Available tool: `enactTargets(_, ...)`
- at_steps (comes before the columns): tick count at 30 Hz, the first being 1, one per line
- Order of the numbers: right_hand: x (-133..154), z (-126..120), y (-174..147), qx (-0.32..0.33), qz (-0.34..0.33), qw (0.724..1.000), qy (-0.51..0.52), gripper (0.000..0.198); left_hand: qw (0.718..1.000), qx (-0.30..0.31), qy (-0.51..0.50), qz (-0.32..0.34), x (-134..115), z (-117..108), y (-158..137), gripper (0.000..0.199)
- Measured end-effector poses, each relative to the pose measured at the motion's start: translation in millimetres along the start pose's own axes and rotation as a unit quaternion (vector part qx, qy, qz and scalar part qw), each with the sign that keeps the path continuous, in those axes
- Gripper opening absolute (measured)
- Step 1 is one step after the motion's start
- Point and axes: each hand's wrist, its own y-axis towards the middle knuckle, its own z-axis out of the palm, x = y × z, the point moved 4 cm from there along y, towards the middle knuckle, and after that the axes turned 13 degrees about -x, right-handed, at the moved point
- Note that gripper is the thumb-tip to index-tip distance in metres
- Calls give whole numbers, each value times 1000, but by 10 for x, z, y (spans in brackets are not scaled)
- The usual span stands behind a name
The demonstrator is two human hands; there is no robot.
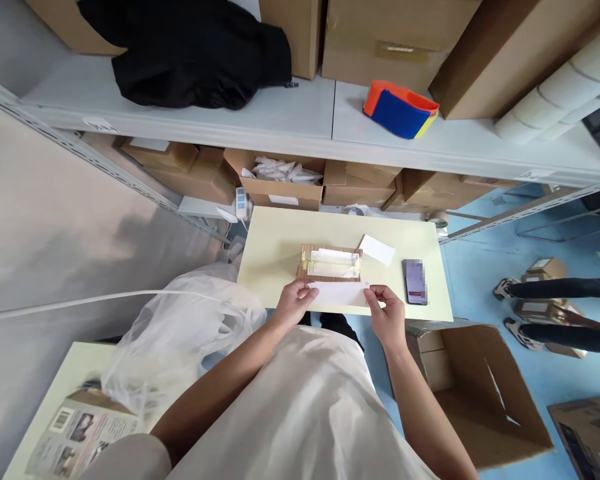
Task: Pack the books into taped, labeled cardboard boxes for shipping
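A white paper slip (339, 294), probably a label, is stretched level between my two hands at the table's near edge. My left hand (294, 303) pinches its left end, and my right hand (386, 312) pinches the right end. Just beyond the slip lies a small cardboard box (305, 265) with clear tape and white labels on top. Behind the box's right corner rests another white sheet (377, 249). A phone (415, 282) with its screen lit lies to the right of my right hand.
The pale yellow table (275, 233) stands against a shelf (310, 113) holding cartons. A large cardboard box (485, 393) sits open at lower right. Clear plastic bags (180, 327) bulge at left. Another person's legs (565, 310) show at right, near small boxes on the floor.
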Motion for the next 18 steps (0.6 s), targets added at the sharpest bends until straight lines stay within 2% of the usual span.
enactTargets(4, -170, 141, 110, 10, 48, 998, 32, 30, 996, -46, 56, 47, 109, -11, 209, 25)
enactTargets(8, -344, 370, 360, -12, 77, 996, 36, 36, 990, -106, 80, 56, 113, -15, 572, 49)
enactTargets(13, -449, 579, 611, -52, 27, 995, -76, 47, 957, -146, 243, 53, -3, 12, 855, 61)
enactTargets(16, -473, 656, 659, -52, -1, 990, -130, 40, 929, -158, 327, 69, -74, 60, 910, 61)
enactTargets(18, -494, 687, 666, -54, -5, 988, -145, 37, 920, -158, 351, 75, -94, 97, 929, 60)
